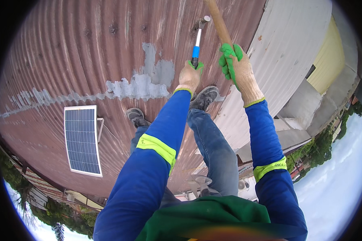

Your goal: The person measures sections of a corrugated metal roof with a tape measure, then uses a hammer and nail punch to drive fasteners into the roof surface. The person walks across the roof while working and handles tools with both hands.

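Note:
A claw-type or similar hammer [197,42] with a silver shaft and a blue and black grip is held in my left hand [189,77]. Its head lies over a dark spot on the brown corrugated roof [120,52]; whether it touches the metal I cannot tell. My right hand [240,72] is wrapped round a thick wooden handle [220,22], which runs up past the top edge, so its far end is out of view. Both hands wear beige knit gloves with green palms.
Grey sealant patches [142,86] streak across the roof. A small solar panel [82,140] stands on a bracket at the left. My shoes [205,98] rest on the corrugations. Pale metal sheets [285,44] lie to the right, with the roof edge and trees [319,148] beyond.

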Demonstrator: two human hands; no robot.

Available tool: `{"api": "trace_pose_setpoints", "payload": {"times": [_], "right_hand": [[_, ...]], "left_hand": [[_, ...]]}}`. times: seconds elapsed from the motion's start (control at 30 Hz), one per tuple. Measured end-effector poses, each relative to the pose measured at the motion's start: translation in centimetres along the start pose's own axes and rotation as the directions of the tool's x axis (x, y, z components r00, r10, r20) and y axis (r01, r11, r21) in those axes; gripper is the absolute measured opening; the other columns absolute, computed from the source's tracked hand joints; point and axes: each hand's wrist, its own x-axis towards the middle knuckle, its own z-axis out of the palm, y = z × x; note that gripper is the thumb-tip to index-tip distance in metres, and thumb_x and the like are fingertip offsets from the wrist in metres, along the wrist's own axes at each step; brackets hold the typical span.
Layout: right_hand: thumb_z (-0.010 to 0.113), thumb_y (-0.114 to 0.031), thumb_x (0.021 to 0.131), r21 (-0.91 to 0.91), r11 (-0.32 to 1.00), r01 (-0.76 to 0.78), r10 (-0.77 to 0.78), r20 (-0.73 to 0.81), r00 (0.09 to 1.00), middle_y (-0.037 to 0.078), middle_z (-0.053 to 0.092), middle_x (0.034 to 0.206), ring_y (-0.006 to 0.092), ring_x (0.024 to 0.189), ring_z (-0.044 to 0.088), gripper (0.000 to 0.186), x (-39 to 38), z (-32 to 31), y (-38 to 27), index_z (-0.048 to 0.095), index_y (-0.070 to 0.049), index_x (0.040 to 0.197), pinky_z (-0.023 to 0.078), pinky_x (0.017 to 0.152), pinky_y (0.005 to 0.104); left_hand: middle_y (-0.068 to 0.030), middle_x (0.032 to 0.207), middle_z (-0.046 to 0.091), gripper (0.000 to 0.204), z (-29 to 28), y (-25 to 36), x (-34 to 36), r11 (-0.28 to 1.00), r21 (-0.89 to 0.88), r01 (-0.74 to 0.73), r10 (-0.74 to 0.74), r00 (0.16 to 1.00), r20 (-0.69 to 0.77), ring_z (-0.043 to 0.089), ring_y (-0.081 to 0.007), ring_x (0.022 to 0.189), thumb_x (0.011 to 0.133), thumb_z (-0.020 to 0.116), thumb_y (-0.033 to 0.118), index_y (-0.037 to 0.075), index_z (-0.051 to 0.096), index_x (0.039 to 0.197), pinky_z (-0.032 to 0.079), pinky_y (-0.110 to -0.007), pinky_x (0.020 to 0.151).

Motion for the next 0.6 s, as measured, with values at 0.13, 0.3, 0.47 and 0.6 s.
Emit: {"api": "trace_pose_setpoints", "payload": {"times": [0.13,0.3,0.47,0.6], "right_hand": [[0.060,-0.049,0.109,0.132,0.991,-0.012,0.025,-0.101,0.995,-0.002,0.060,0.075,0.0101,0.056,0.053,0.040,-0.6,1.0,0.6,0.063,-0.010,0.112,0.043,0.048,0.0295],[0.059,-0.047,0.110,-0.005,0.976,-0.216,0.215,-0.053,0.975,-0.002,0.059,0.075,0.0091,0.055,0.052,0.036,0.8,-1.2,0.3,0.062,-0.011,0.113,0.043,0.048,0.0293],[0.058,-0.048,0.110,-0.031,0.980,-0.198,0.196,-0.055,0.979,-0.001,0.060,0.075,0.0095,0.055,0.052,0.038,0.7,-0.2,3.4,0.063,-0.010,0.111,0.044,0.048,0.0302],[0.061,-0.048,0.109,0.118,0.956,-0.269,0.275,-0.032,0.961,0.000,0.061,0.074,0.0133,0.055,0.055,0.037,2.4,-2.3,6.0,0.062,-0.012,0.113,0.045,0.048,0.0308]], "left_hand": [[-0.0266,0.104,0.076,0.059,-0.4,0.2,-0.4,0.999,-0.032,0.040,-0.037,0.997,0.068,0.073,-0.0476,0.105,0.097,0.070,0.053,0.002,0.059,0.123,0.055,-0.059,0.091],[-0.0267,0.103,0.076,0.059,-0.3,0.1,-0.4,0.999,-0.003,0.035,-0.035,0.999,0.041,0.073,-0.0486,0.104,0.097,0.068,0.055,0.002,0.059,0.122,0.055,-0.059,0.090],[-0.0224,0.097,0.073,0.056,-0.5,0.1,-0.5,1.000,0.020,-0.012,0.011,1.000,0.023,0.072,-0.0412,0.093,0.097,0.071,0.051,0.002,0.059,0.120,0.056,-0.053,0.081],[-0.0085,0.081,0.068,0.041,-2.3,-0.9,-0.2,0.944,-0.297,0.141,-0.043,0.949,0.312,0.070,-0.0208,0.066,0.099,0.076,0.039,0.006,0.058,0.115,0.057,-0.038,0.057]]}}
